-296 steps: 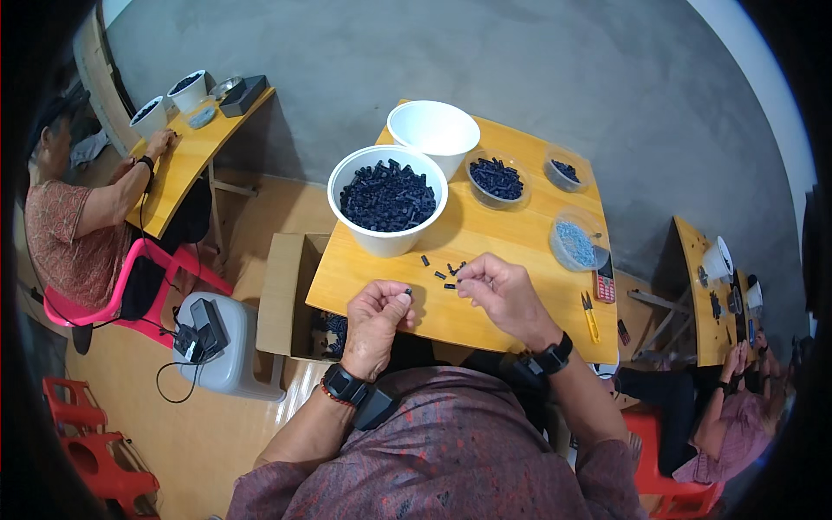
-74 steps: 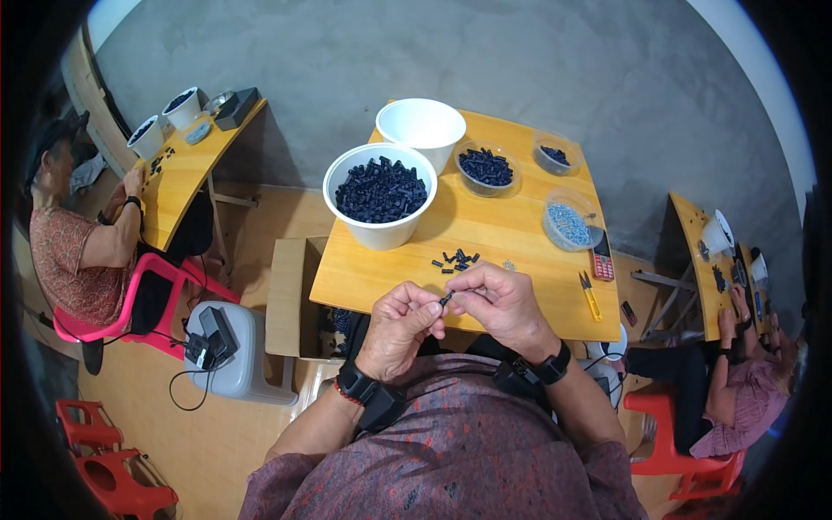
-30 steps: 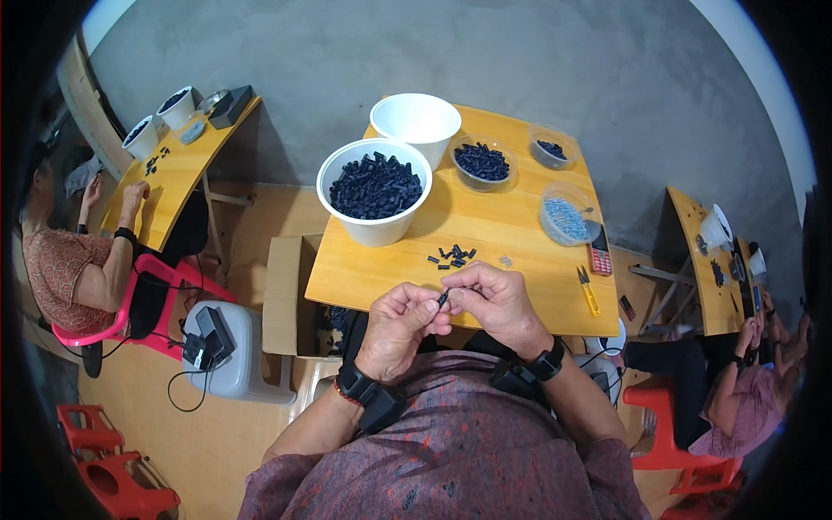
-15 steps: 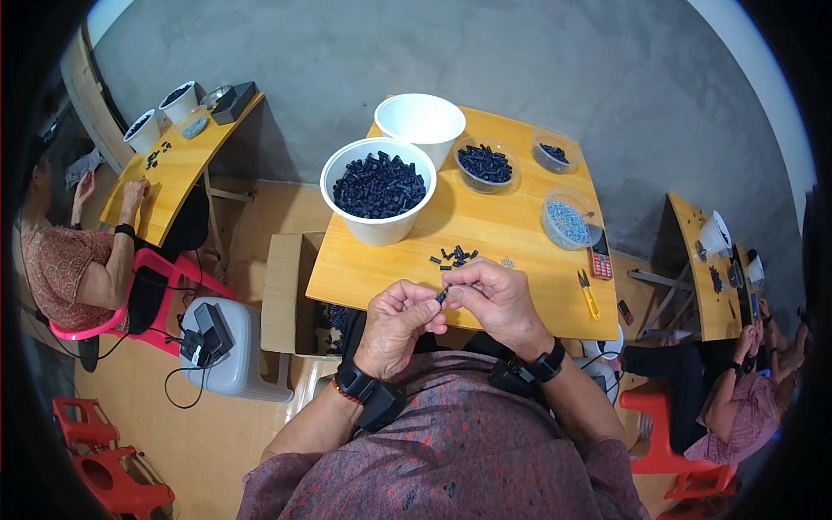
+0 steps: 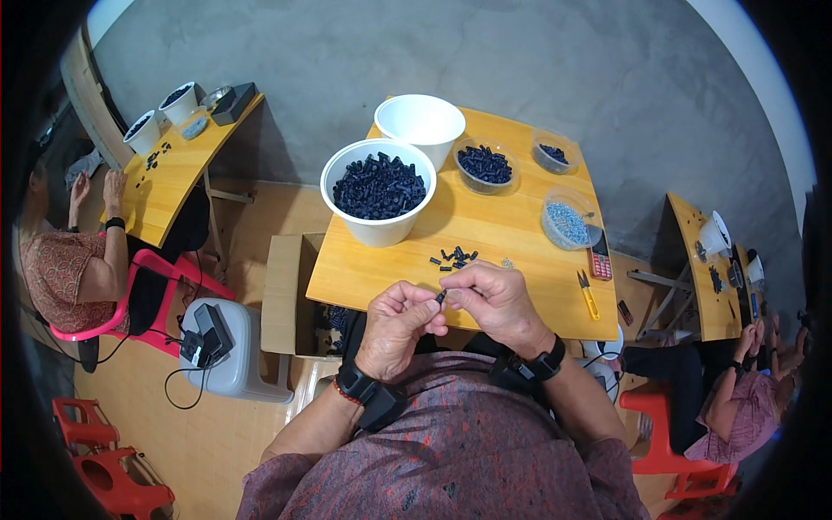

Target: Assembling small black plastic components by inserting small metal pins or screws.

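Note:
In front of my body, at the table's near edge, my left hand (image 5: 397, 322) pinches a small black tube-shaped piece (image 5: 441, 296) between thumb and fingers. My right hand (image 5: 496, 299) is closed too, its thumb and forefinger meeting at the same piece; anything smaller between those fingertips is hidden. Just beyond the hands, several loose black pieces (image 5: 458, 256) lie scattered on the wooden table (image 5: 511, 208). Beside them, above my right hand, is a little pile of tiny metal bits (image 5: 508, 263).
A white bucket (image 5: 378, 230) heaped with black pieces stands left, another white bucket (image 5: 421, 117) behind it. Clear tubs hold black pieces (image 5: 485, 163) and small silvery-blue parts (image 5: 566, 222). A red phone (image 5: 600, 263) and yellow-handled snips (image 5: 589, 299) lie right. Co-workers sit at side tables.
My hands stay almost in place, still pinching the black piece with only a slight shift of the fingers. At the left table, a co-worker's hand has lifted and drawn back.

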`<act>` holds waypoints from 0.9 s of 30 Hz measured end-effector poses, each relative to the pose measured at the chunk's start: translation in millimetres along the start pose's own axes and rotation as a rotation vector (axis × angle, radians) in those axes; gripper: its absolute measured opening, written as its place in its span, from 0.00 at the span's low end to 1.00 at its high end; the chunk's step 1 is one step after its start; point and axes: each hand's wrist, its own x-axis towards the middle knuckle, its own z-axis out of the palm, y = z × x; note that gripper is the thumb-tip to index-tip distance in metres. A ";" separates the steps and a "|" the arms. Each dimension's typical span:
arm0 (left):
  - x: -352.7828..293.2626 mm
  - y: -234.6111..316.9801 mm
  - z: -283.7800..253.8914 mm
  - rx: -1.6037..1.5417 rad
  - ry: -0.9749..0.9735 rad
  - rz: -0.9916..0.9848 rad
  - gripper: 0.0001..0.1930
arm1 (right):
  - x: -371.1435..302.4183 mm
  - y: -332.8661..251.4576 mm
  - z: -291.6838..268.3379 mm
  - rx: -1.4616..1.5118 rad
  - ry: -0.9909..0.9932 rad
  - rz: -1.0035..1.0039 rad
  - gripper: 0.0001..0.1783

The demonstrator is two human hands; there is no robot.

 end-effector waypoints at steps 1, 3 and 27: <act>-0.1 0.1 0.7 0.007 -0.003 0.003 0.03 | 1.2 -0.5 -1.0 0.000 0.000 0.000 0.07; -0.2 0.3 1.6 0.028 0.004 0.012 0.03 | 3.9 -1.5 -2.9 -0.073 -0.015 -0.089 0.06; -2.1 -4.0 4.1 0.064 0.029 0.035 0.03 | -10.3 11.5 8.7 0.373 -0.019 0.196 0.16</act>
